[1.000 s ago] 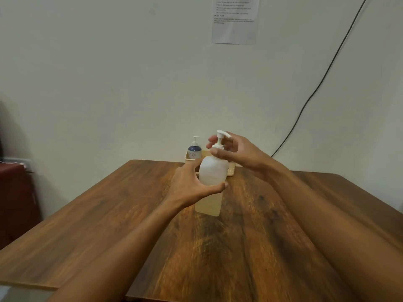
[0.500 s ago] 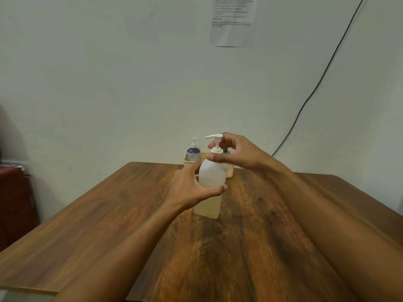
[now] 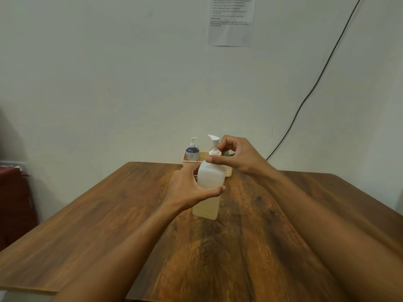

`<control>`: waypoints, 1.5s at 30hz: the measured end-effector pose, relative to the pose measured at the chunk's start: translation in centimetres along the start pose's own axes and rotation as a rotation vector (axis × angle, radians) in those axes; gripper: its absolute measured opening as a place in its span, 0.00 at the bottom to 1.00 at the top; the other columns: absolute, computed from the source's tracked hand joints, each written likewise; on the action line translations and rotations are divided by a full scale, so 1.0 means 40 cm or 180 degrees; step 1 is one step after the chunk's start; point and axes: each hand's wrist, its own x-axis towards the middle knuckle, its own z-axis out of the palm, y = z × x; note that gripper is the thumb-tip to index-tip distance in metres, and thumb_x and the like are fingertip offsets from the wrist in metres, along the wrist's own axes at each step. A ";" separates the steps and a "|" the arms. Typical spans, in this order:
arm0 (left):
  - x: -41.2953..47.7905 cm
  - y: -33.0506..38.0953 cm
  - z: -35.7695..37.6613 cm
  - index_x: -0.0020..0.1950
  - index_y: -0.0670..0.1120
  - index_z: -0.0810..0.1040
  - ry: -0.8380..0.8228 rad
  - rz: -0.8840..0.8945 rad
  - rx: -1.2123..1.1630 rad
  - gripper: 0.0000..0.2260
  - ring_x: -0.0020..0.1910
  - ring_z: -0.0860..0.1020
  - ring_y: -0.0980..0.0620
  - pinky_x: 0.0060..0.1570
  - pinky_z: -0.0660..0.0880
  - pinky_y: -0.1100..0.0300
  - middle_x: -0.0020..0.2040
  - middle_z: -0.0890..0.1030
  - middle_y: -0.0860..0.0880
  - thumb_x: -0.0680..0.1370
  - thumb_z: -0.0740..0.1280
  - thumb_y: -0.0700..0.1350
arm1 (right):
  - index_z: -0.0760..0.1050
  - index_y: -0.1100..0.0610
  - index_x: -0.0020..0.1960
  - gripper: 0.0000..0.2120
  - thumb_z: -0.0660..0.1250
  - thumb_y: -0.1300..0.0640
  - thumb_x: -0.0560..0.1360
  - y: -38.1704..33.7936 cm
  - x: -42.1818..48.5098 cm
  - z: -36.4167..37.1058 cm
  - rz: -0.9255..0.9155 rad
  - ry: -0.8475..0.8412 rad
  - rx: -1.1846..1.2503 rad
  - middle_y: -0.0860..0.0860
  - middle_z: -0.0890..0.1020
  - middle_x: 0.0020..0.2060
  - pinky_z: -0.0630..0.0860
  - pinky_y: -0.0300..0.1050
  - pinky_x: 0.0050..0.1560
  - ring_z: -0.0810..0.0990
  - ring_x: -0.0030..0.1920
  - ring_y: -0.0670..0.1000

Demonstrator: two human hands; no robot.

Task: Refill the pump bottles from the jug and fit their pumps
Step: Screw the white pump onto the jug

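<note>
A translucent white pump bottle (image 3: 211,178) stands upright on the wooden table (image 3: 109,214), with pale liquid in its lower part. My left hand (image 3: 189,188) wraps around the bottle's middle from the left. A white pump (image 3: 214,144) sits in the bottle's neck, its spout pointing left. My right hand (image 3: 237,155) pinches the pump's collar with thumb and fingers. No jug is in view.
A beige basket (image 3: 227,171) stands at the table's far edge against the wall, holding a dark blue pump bottle (image 3: 192,151). A black cable (image 3: 305,101) runs down the wall at right. A dark red cabinet (image 3: 15,203) stands at left.
The pump head has turned: its spout pointed right a second ago and now points left. My right hand's fingers shifted around the collar. The bottle and my left hand stayed in place.
</note>
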 end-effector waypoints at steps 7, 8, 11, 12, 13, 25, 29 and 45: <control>0.004 -0.002 0.003 0.68 0.51 0.78 0.0027 0.0009 -0.0033 0.40 0.51 0.83 0.55 0.48 0.84 0.59 0.59 0.84 0.53 0.62 0.75 0.71 | 0.84 0.40 0.62 0.18 0.76 0.38 0.74 -0.017 0.013 -0.049 0.0211 -0.0822 -0.0173 0.37 0.85 0.60 0.76 0.42 0.59 0.80 0.61 0.36; 0.006 -0.003 0.001 0.68 0.51 0.78 0.0038 0.0037 -0.0009 0.39 0.51 0.83 0.56 0.48 0.84 0.59 0.58 0.84 0.53 0.63 0.75 0.70 | 0.84 0.40 0.62 0.17 0.75 0.38 0.75 -0.023 0.016 -0.055 0.0183 -0.0930 -0.0197 0.37 0.84 0.61 0.74 0.39 0.59 0.79 0.62 0.35; 0.005 -0.003 0.001 0.68 0.49 0.78 0.0059 0.0094 0.0005 0.40 0.50 0.84 0.55 0.47 0.84 0.58 0.57 0.84 0.52 0.63 0.74 0.71 | 0.87 0.43 0.57 0.15 0.78 0.39 0.73 -0.026 0.016 -0.049 0.0138 -0.0685 -0.0245 0.36 0.86 0.57 0.76 0.39 0.55 0.81 0.60 0.36; 0.004 -0.002 0.003 0.68 0.49 0.78 0.0082 0.0104 0.0002 0.41 0.49 0.84 0.55 0.46 0.84 0.59 0.57 0.84 0.52 0.62 0.73 0.72 | 0.87 0.43 0.54 0.14 0.79 0.40 0.71 -0.023 0.010 -0.041 0.0120 -0.0492 -0.0235 0.36 0.86 0.54 0.77 0.40 0.53 0.82 0.56 0.36; 0.004 -0.002 0.004 0.68 0.49 0.78 0.0116 0.0108 0.0007 0.41 0.48 0.84 0.55 0.45 0.84 0.59 0.56 0.84 0.52 0.62 0.73 0.73 | 0.87 0.42 0.50 0.12 0.81 0.41 0.69 -0.018 0.003 -0.030 0.0100 -0.0289 -0.0201 0.36 0.86 0.51 0.77 0.41 0.51 0.83 0.52 0.37; 0.008 -0.007 0.008 0.66 0.53 0.78 0.0181 0.0162 0.0029 0.37 0.47 0.83 0.61 0.43 0.83 0.63 0.54 0.84 0.56 0.63 0.76 0.71 | 0.83 0.43 0.63 0.20 0.75 0.37 0.74 -0.041 -0.021 -0.026 0.0374 -0.0439 0.0128 0.39 0.84 0.62 0.76 0.42 0.61 0.80 0.62 0.37; 0.008 -0.004 0.011 0.67 0.52 0.78 0.0170 0.0179 0.0098 0.38 0.48 0.84 0.58 0.44 0.84 0.62 0.56 0.85 0.54 0.63 0.76 0.70 | 0.87 0.44 0.59 0.12 0.76 0.45 0.77 -0.047 -0.016 -0.049 0.0326 -0.0674 0.0166 0.40 0.86 0.59 0.71 0.41 0.62 0.80 0.62 0.36; -0.008 -0.001 0.014 0.69 0.54 0.77 0.0167 0.0188 0.0005 0.40 0.49 0.83 0.59 0.46 0.83 0.62 0.58 0.83 0.56 0.63 0.74 0.73 | 0.81 0.50 0.56 0.32 0.78 0.29 0.62 -0.025 -0.017 0.013 0.0352 -0.0141 -0.0398 0.43 0.85 0.51 0.80 0.40 0.47 0.84 0.53 0.47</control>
